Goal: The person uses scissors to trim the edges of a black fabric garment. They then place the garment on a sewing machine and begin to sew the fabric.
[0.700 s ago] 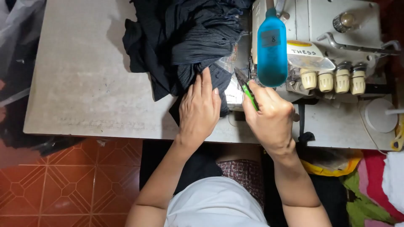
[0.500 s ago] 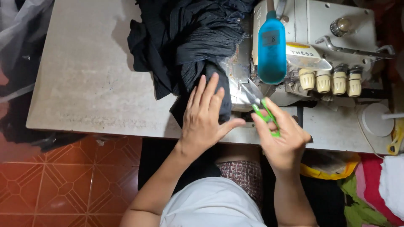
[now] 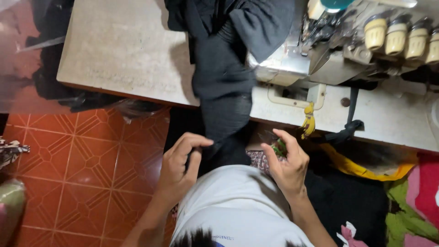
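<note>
The person sits at a pale bench (image 3: 123,55) that carries a sewing machine (image 3: 347,50) with a row of cream thread cones. A length of black cloth (image 3: 224,87) runs from the heap beside the machine, across the bench front and down over its edge toward the lap.

The left hand (image 3: 180,169) has its grip pinching the hanging end of that cloth between thumb and fingertips, just below the bench edge. The right hand (image 3: 286,162) is curled around small green-handled snips (image 3: 278,147); its grip is pressed together on them, though whether the blades are apart or shut is too small to tell. The two hands are near each other, with the cloth's tail between them and closer to the left.

Judged from this, the step in hand is the trimming or checking of a finished seam end away from the needle. The next move calls for keeping the cloth taut in the left pinch and bringing the snips to any loose thread without nicking the fabric.
</note>
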